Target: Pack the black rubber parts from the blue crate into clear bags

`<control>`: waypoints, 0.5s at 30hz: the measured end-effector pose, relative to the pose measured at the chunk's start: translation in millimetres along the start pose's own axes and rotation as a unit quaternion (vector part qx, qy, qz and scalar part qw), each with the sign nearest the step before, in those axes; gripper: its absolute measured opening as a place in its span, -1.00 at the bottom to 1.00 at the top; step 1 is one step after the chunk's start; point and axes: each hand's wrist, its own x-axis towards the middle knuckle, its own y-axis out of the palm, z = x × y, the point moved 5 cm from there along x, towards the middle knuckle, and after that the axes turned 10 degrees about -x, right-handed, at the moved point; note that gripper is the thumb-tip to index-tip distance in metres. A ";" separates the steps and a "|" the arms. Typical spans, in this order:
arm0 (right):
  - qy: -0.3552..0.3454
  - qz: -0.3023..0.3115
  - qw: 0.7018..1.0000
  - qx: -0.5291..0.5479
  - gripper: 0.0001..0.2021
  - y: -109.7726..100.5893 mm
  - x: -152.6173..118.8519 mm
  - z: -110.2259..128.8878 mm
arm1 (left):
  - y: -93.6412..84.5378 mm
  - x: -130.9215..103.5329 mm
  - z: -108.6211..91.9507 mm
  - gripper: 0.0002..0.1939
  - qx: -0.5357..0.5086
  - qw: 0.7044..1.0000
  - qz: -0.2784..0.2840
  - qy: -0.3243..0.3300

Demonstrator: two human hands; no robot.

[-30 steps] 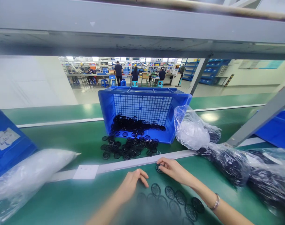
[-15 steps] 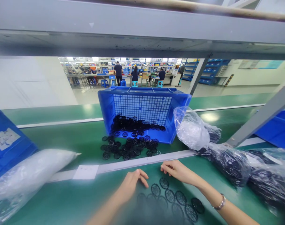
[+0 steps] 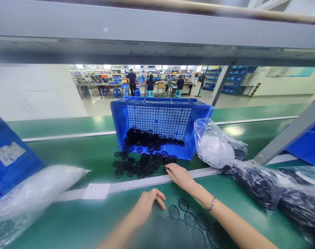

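My right hand (image 3: pixel 180 175) reaches to the front right edge of a loose pile of black spoked plastic rings (image 3: pixel 147 165). Its fingers are closed on one black spoked ring (image 3: pixel 166 168), mostly hidden by the fingertips. Over the green surface nearer to me, my left hand (image 3: pixel 150 204) hovers with loosely bent fingers apart and nothing in them. To the right of that hand, several spoked rings (image 3: pixel 190 219) lie flat in rough rows; the nearest are blurred and partly behind my right forearm.
A blue crate (image 3: pixel 196 138) lies tipped on its side, spilling rings toward me. Clear plastic bags of black parts (image 3: pixel 261 183) line the right. A white filled bag (image 3: pixel 51 181) and another blue bin (image 3: pixel 12 152) stand left. A metal shelf (image 3: pixel 157 31) crosses overhead.
My right hand has moved forward and left, from above the laid-out rings to the pile's edge, and closed on a ring. My left hand has hardly moved.
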 end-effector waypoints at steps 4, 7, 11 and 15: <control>0.041 0.060 0.990 0.122 -0.81 -23.1 -27.8 -12.8 | 0.1 -0.5 2.0 -0.35 -0.005 1.000 -0.001 -0.001; 0.079 0.158 0.960 0.217 -0.80 -29.4 -62.4 -28.7 | 0.3 -0.2 4.3 -0.36 -0.006 1.000 -0.002 -0.001; 0.073 0.177 0.970 0.153 -0.80 -37.2 -98.3 -44.7 | 0.2 0.1 6.2 -0.37 -0.002 1.000 -0.003 -0.005; 0.040 0.197 0.966 0.164 -0.74 -44.6 -102.2 -44.3 | 0.2 -0.1 6.7 -0.34 0.004 1.000 -0.001 -0.006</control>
